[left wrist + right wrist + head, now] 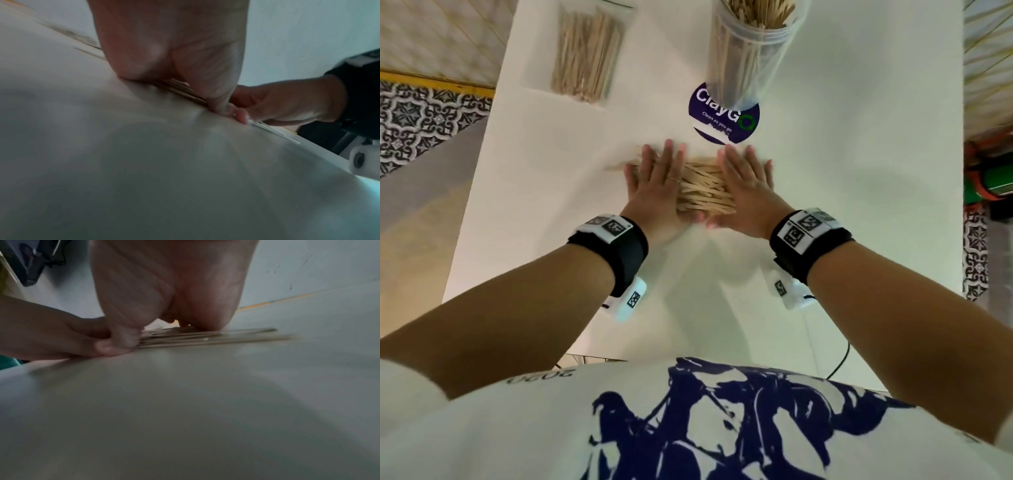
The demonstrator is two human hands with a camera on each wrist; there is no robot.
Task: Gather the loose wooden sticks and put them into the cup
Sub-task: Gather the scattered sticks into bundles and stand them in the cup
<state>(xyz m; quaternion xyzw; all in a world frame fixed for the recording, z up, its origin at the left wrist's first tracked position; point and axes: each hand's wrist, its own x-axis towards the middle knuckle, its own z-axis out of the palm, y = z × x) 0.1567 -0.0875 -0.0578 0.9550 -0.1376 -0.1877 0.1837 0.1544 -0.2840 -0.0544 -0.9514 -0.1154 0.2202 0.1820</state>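
Corralling the pile of sticks [703, 186] near the middle of the table [842, 171], the left hand [654, 181] and right hand [748, 185] lie flat with straight fingers, pressing its 2 ends and gripping nothing. To do it well, I would squeeze inward evenly, catching strays past the left hand, before lifting toward the cup [748, 51] at the far edge.

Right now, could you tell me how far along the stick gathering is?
Done: the clear cup already holds many sticks. In hand: left hand and right hand lie flat on the loose pile, pressing it together on the table. Left: lifting that pile into the cup.
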